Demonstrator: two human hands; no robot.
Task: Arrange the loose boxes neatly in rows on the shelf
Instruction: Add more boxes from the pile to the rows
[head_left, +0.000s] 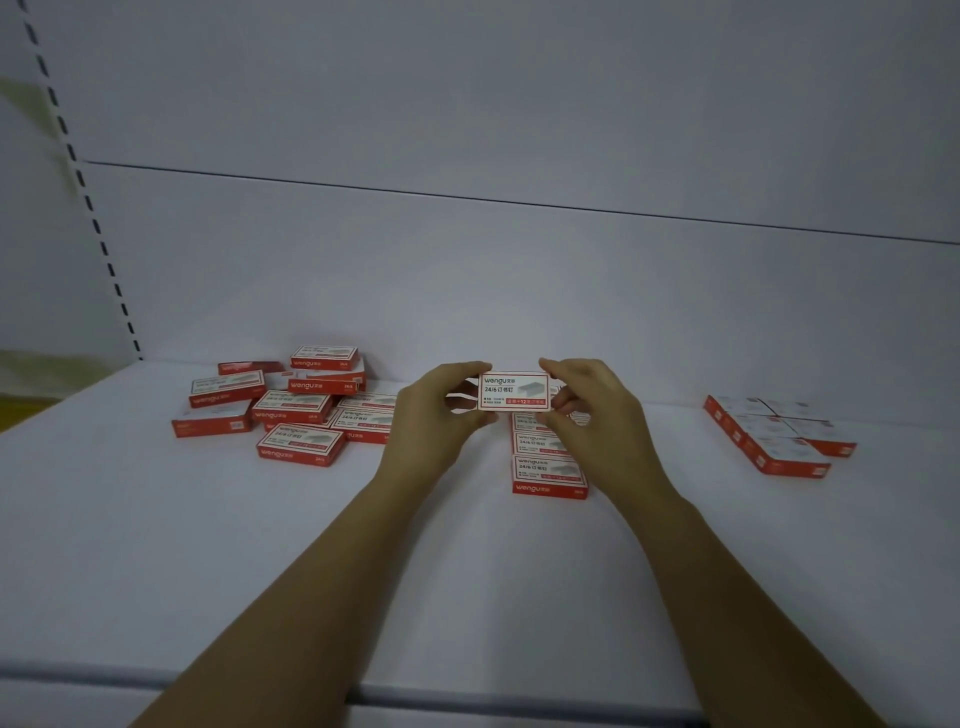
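While both forearms reach in over the front lip of the white shelf (467, 571), the hands meet on a single staple box (513, 391), lifted clear of the board with its white, red-bordered face turned toward the person. The left hand (431, 415) pinches its left short end between thumb and fingertips, and the right hand (592, 410) pinches the right short end the same way, so each hand is clamped on that one box.

Directly below the staple box, a little to its right, a row of boxes (548, 470) lies flat, one behind the other and touching; the far end of the row is hidden by the right hand. Left of the staple box sits a loose pile (296, 410) of the same red-and-white boxes, lying at odd angles, some resting on others. Well to its right, a tight cluster of boxes (774, 434) lies skewed to the shelf edge. Behind the staple box rises the plain back panel (519, 286), and far to its left a slotted upright (88, 208).
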